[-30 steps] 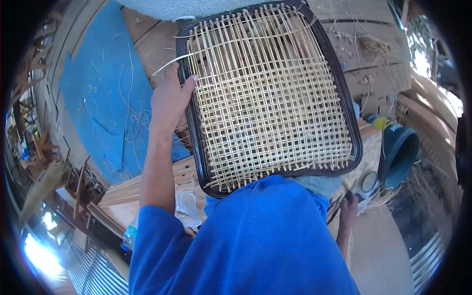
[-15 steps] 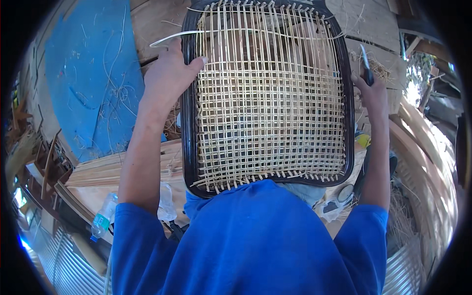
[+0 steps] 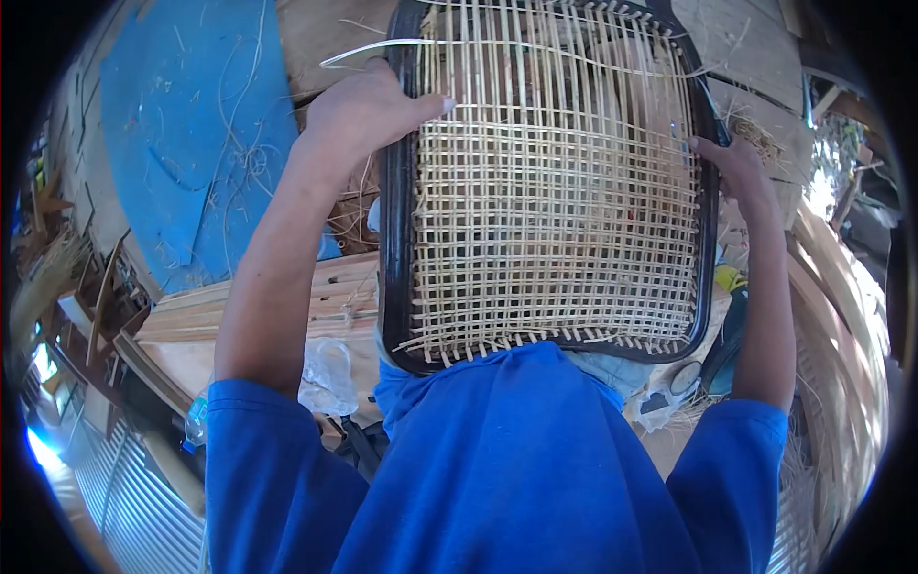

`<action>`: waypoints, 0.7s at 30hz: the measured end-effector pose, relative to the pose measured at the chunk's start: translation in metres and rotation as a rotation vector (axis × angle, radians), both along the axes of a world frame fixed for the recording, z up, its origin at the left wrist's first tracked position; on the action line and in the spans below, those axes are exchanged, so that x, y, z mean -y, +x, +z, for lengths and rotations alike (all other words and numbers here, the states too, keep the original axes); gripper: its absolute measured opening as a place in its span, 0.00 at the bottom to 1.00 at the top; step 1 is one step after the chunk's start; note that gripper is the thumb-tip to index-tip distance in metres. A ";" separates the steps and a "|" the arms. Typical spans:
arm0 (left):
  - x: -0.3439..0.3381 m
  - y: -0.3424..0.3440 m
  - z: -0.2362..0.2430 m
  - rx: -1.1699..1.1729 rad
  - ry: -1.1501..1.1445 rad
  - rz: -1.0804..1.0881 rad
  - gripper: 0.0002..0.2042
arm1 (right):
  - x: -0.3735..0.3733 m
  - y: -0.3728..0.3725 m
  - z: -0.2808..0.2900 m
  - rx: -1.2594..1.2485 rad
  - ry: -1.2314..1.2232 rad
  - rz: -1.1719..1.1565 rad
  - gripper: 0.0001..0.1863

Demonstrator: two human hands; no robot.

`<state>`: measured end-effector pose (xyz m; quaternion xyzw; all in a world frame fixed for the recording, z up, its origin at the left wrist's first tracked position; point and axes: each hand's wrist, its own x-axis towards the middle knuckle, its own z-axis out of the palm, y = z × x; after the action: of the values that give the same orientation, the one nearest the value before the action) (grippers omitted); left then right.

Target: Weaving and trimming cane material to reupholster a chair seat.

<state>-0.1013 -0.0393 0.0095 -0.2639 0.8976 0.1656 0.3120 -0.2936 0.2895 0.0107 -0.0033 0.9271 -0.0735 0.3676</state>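
Note:
A dark, rounded frame (image 3: 397,277) leans against my lap, filled with a pale open weave of cane (image 3: 555,220). Crosswise strips are dense in the lower part, while mostly lengthwise strips show near the top. My left hand (image 3: 368,113) grips the frame's upper left side, its thumb over the weave and its fingers hidden behind. Beyond that hand, a loose cane strip (image 3: 368,51) sticks out left and runs across the upper weave. At the right rim, my right hand (image 3: 744,172) is closed round a dark-handled knife (image 3: 721,132), its thumb against the frame.
A blue sheet (image 3: 191,124) with cane scraps lies on the boards at far left. Stacked wood strips (image 3: 258,306), a clear plastic bag (image 3: 327,375) and a plastic bottle (image 3: 195,421) are at left. Cane shavings (image 3: 760,139) lie beyond my right hand.
My right hand, with the knife, has come in from beside the frame to its right rim. My left thumb reaches farther over the weave. The whole view has shifted slightly.

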 end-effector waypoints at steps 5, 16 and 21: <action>0.012 -0.006 0.000 0.053 0.150 -0.012 0.30 | 0.005 0.008 0.000 -0.053 -0.089 0.014 0.19; 0.016 -0.004 -0.008 0.059 0.193 0.013 0.30 | -0.001 0.001 -0.006 -0.052 -0.091 0.113 0.18; 0.015 -0.009 -0.005 0.112 0.167 0.001 0.30 | 0.001 -0.001 -0.001 -0.145 -0.142 0.219 0.17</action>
<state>-0.1100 -0.0541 0.0040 -0.2465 0.8617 0.2250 0.3823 -0.2941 0.2889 0.0099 -0.1358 0.9378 -0.0980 0.3042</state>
